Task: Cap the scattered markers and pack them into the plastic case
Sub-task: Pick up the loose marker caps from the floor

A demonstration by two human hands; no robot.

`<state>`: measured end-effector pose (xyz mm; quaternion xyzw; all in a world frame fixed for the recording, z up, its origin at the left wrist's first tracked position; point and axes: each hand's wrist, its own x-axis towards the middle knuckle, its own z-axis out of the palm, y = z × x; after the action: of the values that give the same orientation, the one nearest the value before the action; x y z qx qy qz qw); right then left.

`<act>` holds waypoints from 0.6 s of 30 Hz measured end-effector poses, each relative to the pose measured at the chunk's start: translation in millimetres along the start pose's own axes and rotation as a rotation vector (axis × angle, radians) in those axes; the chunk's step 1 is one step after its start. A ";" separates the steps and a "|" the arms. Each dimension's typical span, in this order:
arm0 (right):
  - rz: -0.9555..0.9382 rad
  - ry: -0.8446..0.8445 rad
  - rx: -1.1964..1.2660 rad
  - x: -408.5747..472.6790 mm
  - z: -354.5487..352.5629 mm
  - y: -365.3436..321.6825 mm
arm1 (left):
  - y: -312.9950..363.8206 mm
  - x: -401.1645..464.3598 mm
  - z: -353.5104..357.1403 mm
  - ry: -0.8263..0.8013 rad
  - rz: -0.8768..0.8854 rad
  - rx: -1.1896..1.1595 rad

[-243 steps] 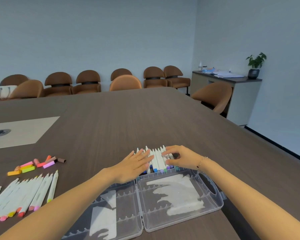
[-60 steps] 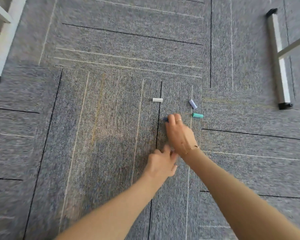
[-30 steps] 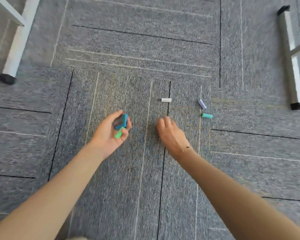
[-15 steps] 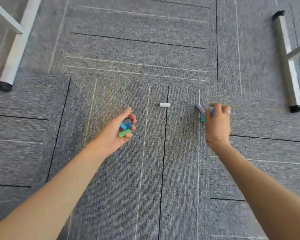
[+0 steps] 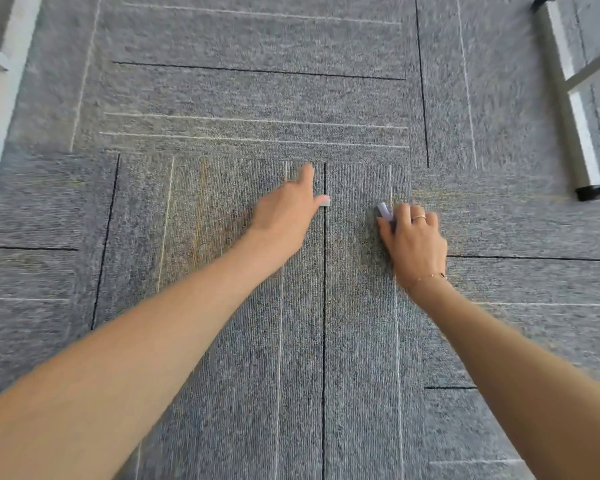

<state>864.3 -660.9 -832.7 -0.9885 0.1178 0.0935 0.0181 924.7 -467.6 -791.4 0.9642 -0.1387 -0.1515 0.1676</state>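
Grey carpet (image 5: pixel 222 98) underfoot, both bare arms stretched down to it. Left hand (image 5: pixel 284 216) back-up over the carpet, index finger pointing ahead, thumb tip touching a small white cap (image 5: pixel 325 201) lying on the dark seam; other fingers hidden under the palm, grip impossible to tell. Right hand (image 5: pixel 413 240) just beside, knuckles up, fingers curled together, thumb and forefinger pinching a lilac cap (image 5: pixel 384 211) whose end pokes out at the fingertips. Ring and thin bracelet on that hand. White table legs (image 5: pixel 575 109) at the far right and far left edges. Slight motion blur throughout.
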 end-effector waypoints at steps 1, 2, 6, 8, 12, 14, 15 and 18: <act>0.012 0.012 0.013 -0.7 0.3 1.2 | 2.0 10.0 3.6 -0.041 -0.006 0.078; 0.017 0.019 0.025 -0.6 0.5 1.5 | 1.4 18.9 7.9 -0.089 -0.013 0.146; 0.002 0.000 0.022 0.9 -0.7 1.9 | -4.0 33.5 13.8 -0.288 -0.016 0.191; 0.020 0.006 0.024 3.1 -0.3 -0.3 | -1.7 31.4 12.3 -0.329 0.023 0.196; 0.042 0.055 0.016 5.8 4.6 -5.4 | 1.8 10.3 18.2 -0.364 -0.008 0.221; 0.034 0.067 0.010 7.1 6.6 -6.1 | 0.0 -4.6 24.7 -0.378 0.003 0.201; 0.033 0.078 0.025 7.7 7.4 -6.2 | -2.4 -12.5 26.8 -0.382 0.006 0.159; -0.074 0.124 0.099 -2.8 8.8 -5.7 | -11.1 -34.1 28.2 -0.380 -0.016 -0.047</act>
<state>861.4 -654.2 -840.8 -0.9939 0.0867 0.0254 0.0633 886.3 -454.6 -812.4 0.9151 -0.1567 -0.3356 0.1595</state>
